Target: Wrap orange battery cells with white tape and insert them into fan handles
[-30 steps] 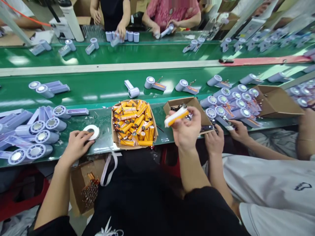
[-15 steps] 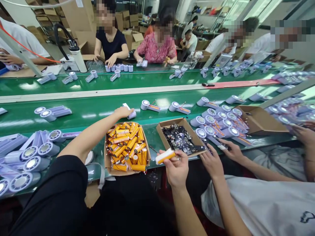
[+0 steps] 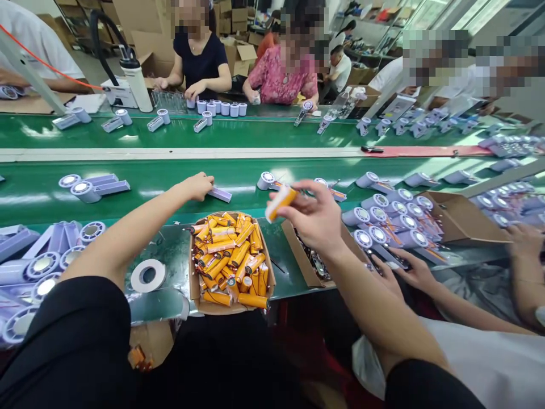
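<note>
My left hand [image 3: 199,186] is closed on a lilac plastic housing [image 3: 220,194] over the green conveyor belt [image 3: 170,196]; its handle points right, and the fingers hide the rest. My right hand [image 3: 317,218] pinches an orange battery [image 3: 281,203] with a white strip along it, raised above the belt's near side. Below and between the hands, a cardboard box [image 3: 193,289] holds several orange batteries [image 3: 221,244] with thin wires. A second cardboard box [image 3: 293,241] of dark parts lies partly behind my right hand and forearm.
A white tape roll [image 3: 148,275] lies left of the battery box. Lilac housings [image 3: 45,264] are piled at the left, more [image 3: 398,216] at the right. A co-worker's hands [image 3: 404,267] are close on my right. Other people sit across the belt.
My right hand has lifted the battery up and forward, from in front of the dark-parts box to over the belt. My left hand has shifted slightly left with the housing, now turned handle-right.
</note>
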`<state>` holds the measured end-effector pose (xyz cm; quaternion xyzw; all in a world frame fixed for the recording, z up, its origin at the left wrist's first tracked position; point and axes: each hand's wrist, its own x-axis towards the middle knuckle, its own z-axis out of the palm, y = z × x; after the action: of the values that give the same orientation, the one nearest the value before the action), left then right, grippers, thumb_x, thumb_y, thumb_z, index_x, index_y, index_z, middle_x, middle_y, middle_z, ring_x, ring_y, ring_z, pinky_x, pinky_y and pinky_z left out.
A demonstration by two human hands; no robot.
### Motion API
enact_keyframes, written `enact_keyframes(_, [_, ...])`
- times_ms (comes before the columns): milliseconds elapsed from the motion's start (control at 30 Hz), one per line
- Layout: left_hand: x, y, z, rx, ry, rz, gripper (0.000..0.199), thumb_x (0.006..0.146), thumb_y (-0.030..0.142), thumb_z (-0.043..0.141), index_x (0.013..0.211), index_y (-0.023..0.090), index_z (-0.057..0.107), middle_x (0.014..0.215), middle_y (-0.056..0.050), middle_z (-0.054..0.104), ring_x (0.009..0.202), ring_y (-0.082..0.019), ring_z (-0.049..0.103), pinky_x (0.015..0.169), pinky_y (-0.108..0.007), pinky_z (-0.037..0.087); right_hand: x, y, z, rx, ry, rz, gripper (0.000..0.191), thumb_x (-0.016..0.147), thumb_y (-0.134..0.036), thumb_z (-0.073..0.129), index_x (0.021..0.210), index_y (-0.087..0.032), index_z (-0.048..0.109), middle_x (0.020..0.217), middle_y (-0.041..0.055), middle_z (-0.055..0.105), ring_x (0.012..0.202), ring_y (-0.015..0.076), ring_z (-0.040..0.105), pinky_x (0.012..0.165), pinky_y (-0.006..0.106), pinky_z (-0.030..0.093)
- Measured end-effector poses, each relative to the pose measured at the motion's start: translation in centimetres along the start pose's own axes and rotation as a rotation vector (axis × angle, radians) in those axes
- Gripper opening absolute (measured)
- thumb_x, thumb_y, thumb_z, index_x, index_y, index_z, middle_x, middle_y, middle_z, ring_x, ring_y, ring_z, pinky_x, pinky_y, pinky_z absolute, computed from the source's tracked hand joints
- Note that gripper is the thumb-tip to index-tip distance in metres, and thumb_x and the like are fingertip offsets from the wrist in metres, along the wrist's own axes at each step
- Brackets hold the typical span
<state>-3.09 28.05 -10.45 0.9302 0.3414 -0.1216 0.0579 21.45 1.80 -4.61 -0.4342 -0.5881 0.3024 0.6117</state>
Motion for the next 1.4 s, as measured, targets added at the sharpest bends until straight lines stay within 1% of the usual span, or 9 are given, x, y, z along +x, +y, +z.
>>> enact_keyframes(167, [2.2, -1.2, 0.3, -0.064, -0.022, -0.028, 0.026, 0.081, 0.040, 0.074, 0.101, 0.029, 0.086, 0.104, -0.003, 0.083, 0.102, -0.023, 0.071, 0.091, -0.027, 0.049, 9.5, 9.0, 3.7, -0.178, -0.176, 0.104, 0.052, 0.079, -0.037, 0.086, 0.124, -0.024, 0.063, 0.093, 0.0007, 0.082, 0.087, 0.0226, 0.083, 0.084, 0.037, 0.068])
enact_keyframes(267, [2.4, -1.8, 0.0, -0.117, -0.001, -0.032, 0.027, 0.089, 0.046, 0.070, 0.106, 0.031, 0.084, 0.106, 0.000, 0.084, 0.097, -0.021, 0.072, 0.082, -0.026, 0.047, 11.6, 13.5, 5.5, -0.306, -0.217, 0.135, 0.046, 0.077, -0.035, 0.082, 0.118, -0.022, 0.065, 0.084, -0.0013, 0.080, 0.081, 0.0226, 0.081, 0.078, 0.035, 0.064])
enact_keyframes(400, [2.3, -1.6, 0.2, -0.153, 0.078, -0.060, 0.028, 0.098, 0.041, 0.062, 0.114, 0.028, 0.081, 0.116, -0.003, 0.083, 0.104, -0.021, 0.073, 0.085, -0.027, 0.047, 11.9, 16.0, 6.7, -0.439, -0.283, 0.142, 0.040, 0.081, -0.032, 0.079, 0.118, -0.023, 0.067, 0.085, -0.0017, 0.081, 0.081, 0.0219, 0.079, 0.078, 0.033, 0.061])
enact_keyframes(667, [3.4, -0.4, 0.9, -0.193, 0.124, -0.082, 0.021, 0.100, 0.037, 0.063, 0.109, 0.025, 0.077, 0.116, -0.005, 0.082, 0.108, -0.023, 0.073, 0.089, -0.028, 0.048, 11.4, 15.6, 6.7, -0.819, -0.449, 0.131, 0.040, 0.094, -0.026, 0.075, 0.133, -0.022, 0.067, 0.090, 0.0021, 0.083, 0.086, 0.0229, 0.079, 0.082, 0.030, 0.054])
enact_keyframes(900, [4.0, 0.3, 0.6, -0.241, 0.138, -0.079, 0.022, 0.099, 0.038, 0.063, 0.109, 0.025, 0.077, 0.114, -0.005, 0.083, 0.106, -0.023, 0.073, 0.089, -0.027, 0.049, 11.2, 14.3, 7.3, -1.273, -0.721, 0.127, 0.050, 0.109, -0.037, 0.061, 0.157, -0.028, 0.058, 0.122, 0.0109, 0.084, 0.107, 0.0300, 0.080, 0.091, 0.035, 0.056])
enact_keyframes(1033, [4.2, 0.9, 0.4, -0.258, 0.146, -0.098, 0.019, 0.099, 0.033, 0.063, 0.106, 0.023, 0.077, 0.114, -0.007, 0.083, 0.104, -0.023, 0.073, 0.087, -0.028, 0.049, 12.0, 14.4, 8.2, -1.330, -0.820, 0.164, 0.049, 0.108, -0.047, 0.059, 0.154, -0.031, 0.066, 0.128, 0.0152, 0.082, 0.115, 0.0371, 0.079, 0.093, 0.043, 0.059])
enact_keyframes(1167, [4.1, 2.2, -0.5, -0.293, 0.181, -0.099, 0.019, 0.097, 0.026, 0.062, 0.108, 0.020, 0.077, 0.112, -0.007, 0.083, 0.102, -0.023, 0.074, 0.088, -0.028, 0.053, 13.1, 13.6, 9.6, -1.390, -0.915, 0.190, 0.043, 0.105, -0.043, 0.059, 0.140, -0.025, 0.077, 0.133, 0.0177, 0.081, 0.121, 0.0375, 0.077, 0.097, 0.044, 0.059])
enact_keyframes(1300, [-0.5, 3.5, -0.8, -0.332, 0.287, -0.096, 0.042, 0.098, 0.022, 0.059, 0.138, 0.016, 0.069, 0.139, -0.011, 0.077, 0.127, -0.025, 0.069, 0.110, -0.033, 0.052, 13.9, 11.7, 9.3, -1.392, -0.970, 0.205, 0.045, 0.108, -0.041, 0.056, 0.145, -0.025, 0.075, 0.138, 0.0149, 0.081, 0.124, 0.0336, 0.077, 0.103, 0.040, 0.058])
enact_keyframes(1400, [-9.8, 3.8, 1.9, -0.364, 0.487, -0.089, 0.045, 0.105, 0.032, 0.055, 0.146, 0.016, 0.065, 0.151, -0.014, 0.070, 0.141, -0.028, 0.062, 0.123, -0.042, 0.046, 13.1, 9.5, 7.3, -1.339, -0.946, 0.181, 0.052, 0.109, -0.038, 0.054, 0.158, -0.025, 0.065, 0.151, 0.0134, 0.074, 0.134, 0.0344, 0.073, 0.110, 0.043, 0.056])
